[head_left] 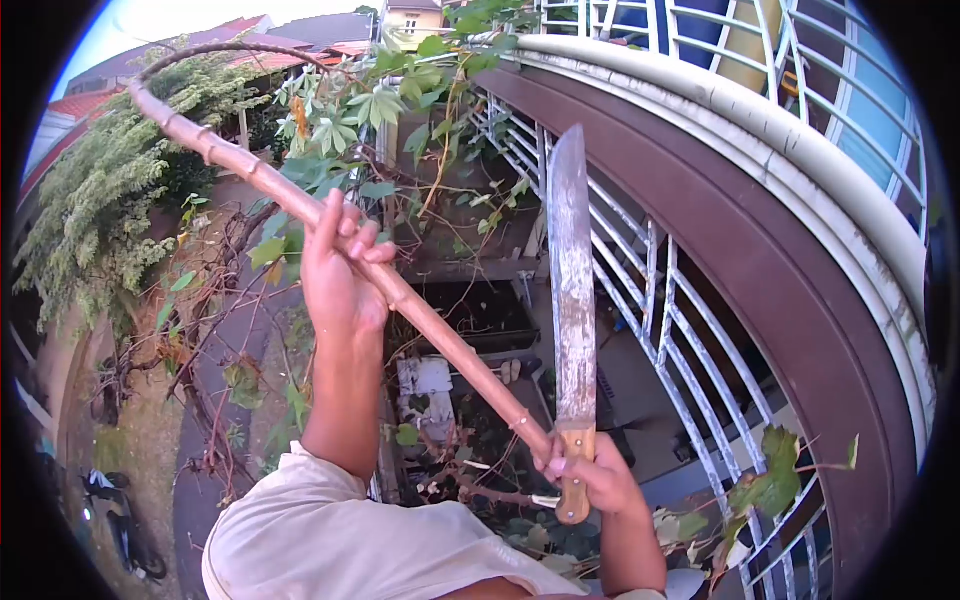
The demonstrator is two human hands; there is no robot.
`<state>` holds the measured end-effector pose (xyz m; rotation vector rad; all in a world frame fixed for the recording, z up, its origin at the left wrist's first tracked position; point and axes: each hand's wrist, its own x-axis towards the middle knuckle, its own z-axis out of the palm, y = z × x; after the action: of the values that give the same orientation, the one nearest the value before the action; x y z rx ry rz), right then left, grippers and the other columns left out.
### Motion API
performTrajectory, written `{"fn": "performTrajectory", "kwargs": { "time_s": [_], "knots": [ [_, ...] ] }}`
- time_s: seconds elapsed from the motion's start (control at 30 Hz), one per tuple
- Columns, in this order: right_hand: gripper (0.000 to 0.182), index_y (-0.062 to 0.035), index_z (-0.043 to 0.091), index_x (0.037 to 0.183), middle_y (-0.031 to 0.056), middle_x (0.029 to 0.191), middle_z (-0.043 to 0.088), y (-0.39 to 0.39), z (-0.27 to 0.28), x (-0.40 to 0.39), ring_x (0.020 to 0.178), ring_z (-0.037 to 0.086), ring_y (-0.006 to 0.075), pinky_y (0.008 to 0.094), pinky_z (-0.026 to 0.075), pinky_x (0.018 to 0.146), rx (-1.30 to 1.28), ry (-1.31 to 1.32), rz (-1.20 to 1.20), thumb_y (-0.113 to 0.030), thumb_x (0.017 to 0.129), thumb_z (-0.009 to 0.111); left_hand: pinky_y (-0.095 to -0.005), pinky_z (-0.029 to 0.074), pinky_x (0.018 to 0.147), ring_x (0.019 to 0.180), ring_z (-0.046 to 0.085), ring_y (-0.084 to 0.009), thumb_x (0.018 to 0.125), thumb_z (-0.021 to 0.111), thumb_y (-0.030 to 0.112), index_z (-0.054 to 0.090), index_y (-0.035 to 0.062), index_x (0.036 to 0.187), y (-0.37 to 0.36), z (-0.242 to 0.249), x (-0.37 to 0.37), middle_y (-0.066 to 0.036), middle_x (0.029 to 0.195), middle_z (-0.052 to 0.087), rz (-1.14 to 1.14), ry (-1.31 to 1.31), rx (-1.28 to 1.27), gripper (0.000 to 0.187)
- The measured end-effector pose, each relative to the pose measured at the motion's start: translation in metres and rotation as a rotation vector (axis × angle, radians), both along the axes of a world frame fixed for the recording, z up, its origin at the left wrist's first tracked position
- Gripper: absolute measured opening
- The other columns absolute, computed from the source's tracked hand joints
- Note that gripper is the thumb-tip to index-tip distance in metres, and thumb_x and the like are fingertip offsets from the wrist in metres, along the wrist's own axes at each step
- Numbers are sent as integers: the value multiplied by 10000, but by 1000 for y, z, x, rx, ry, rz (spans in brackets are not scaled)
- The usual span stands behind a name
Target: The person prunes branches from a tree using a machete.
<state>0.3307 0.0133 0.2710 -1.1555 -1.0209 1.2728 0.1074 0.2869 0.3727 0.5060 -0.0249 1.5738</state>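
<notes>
A long, smooth brown branch (445,342) with knobby joints crosses in front of me, curving over at its far left end. My left hand (345,265) is closed round its middle, fingers hooked over the bark and the index finger pointing up along it. My right hand (598,475) grips the wooden handle of a machete (573,280), whose worn, stained blade points upward. The branch's lower end meets that same hand, at the thumb and fingers beside the handle.
A brown beam (720,215) and white metal railing (640,275) curve along the right. Leafy vines (380,110) hang ahead, with tangled dry stems (215,400) at left. Far below, a parked motorbike (122,525) stands on the ground. A large torn leaf (770,470) lies against the railing.
</notes>
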Motion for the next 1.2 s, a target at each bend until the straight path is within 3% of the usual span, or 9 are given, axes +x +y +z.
{"fn": "performTrajectory", "kwargs": {
  "time_s": [0.33, 0.57, 0.67, 0.73, 0.87, 1.0, 1.1, 1.17, 1.2],
  "knots": [
    [200, 3, 606, 984, 139, 984, 669, 13, 32, -3, 840, 601, 167, 324, 489, 778, 11, -24, 190, -145, 874, 685, -226, 390, 522, 618, 428, -54, 1115, 554, 194, 458, 127, 1012, -21, 10, -47, 39, 805, 451, 102, -113, 171, 157],
    [254, -5, 555, 803, 286, 904, 650, -23, 83, -4, 662, 557, 200, 321, 435, 580, 123, -84, -31, -190, 736, 715, -217, 392, 540, 654, 435, -40, 1100, 581, 179, 445, 122, 1048, -55, 62, -25, 43, 843, 458, 56, -215, 352, 156],
    [285, 1, 555, 775, 290, 888, 650, -34, 102, -11, 645, 553, 213, 325, 421, 550, 123, -81, -78, -212, 699, 729, -218, 395, 540, 656, 437, -44, 1104, 569, 178, 452, 105, 1051, -58, 75, -29, 35, 846, 462, 27, -257, 495, 148],
    [297, 10, 571, 758, 246, 813, 628, -34, 118, -8, 681, 590, 249, 347, 449, 614, 142, -118, -75, -222, 658, 728, -237, 421, 532, 645, 435, -70, 1120, 527, 176, 452, 92, 1028, -65, 86, -37, 7, 843, 477, -17, -349, 573, 145],
    [219, -4, 598, 793, 134, 801, 633, -18, 150, 7, 784, 662, 263, 363, 490, 718, 191, -311, 157, -170, 765, 738, -232, 419, 513, 617, 425, -59, 1132, 516, 232, 441, 87, 946, -74, 87, -75, 12, 807, 468, 34, -368, 724, 247],
    [231, -6, 681, 928, 85, 898, 718, 34, 172, -6, 764, 627, 137, 315, 495, 718, 165, -447, 356, -231, 896, 718, -235, 416, 509, 615, 438, -79, 1137, 500, 237, 416, 80, 887, -59, 70, -136, -9, 800, 469, 191, -345, 752, 307],
    [285, 15, 727, 1002, 59, 835, 713, 77, 184, -36, 735, 626, 120, 292, 493, 683, 260, -523, 400, -259, 925, 705, -238, 415, 509, 588, 432, -84, 1137, 500, 238, 414, 89, 870, -29, 65, -174, -1, 773, 458, 385, -286, 657, 317],
    [320, 24, 729, 996, 37, 778, 686, 93, 198, -49, 690, 616, 120, 296, 483, 627, 273, -728, 355, -287, 925, 721, -247, 407, 502, 568, 420, -86, 1128, 524, 274, 425, 102, 842, -3, 54, -208, 24, 729, 440, 314, -281, 520, 349],
    [320, 18, 729, 974, 24, 756, 655, 98, 201, -61, 661, 593, 113, 303, 474, 602, 492, -792, 250, -298, 925, 723, -251, 402, 497, 559, 417, -91, 1122, 534, 292, 430, 116, 828, 17, 52, -216, 33, 722, 445, 326, -319, 504, 358]
  ]
}}
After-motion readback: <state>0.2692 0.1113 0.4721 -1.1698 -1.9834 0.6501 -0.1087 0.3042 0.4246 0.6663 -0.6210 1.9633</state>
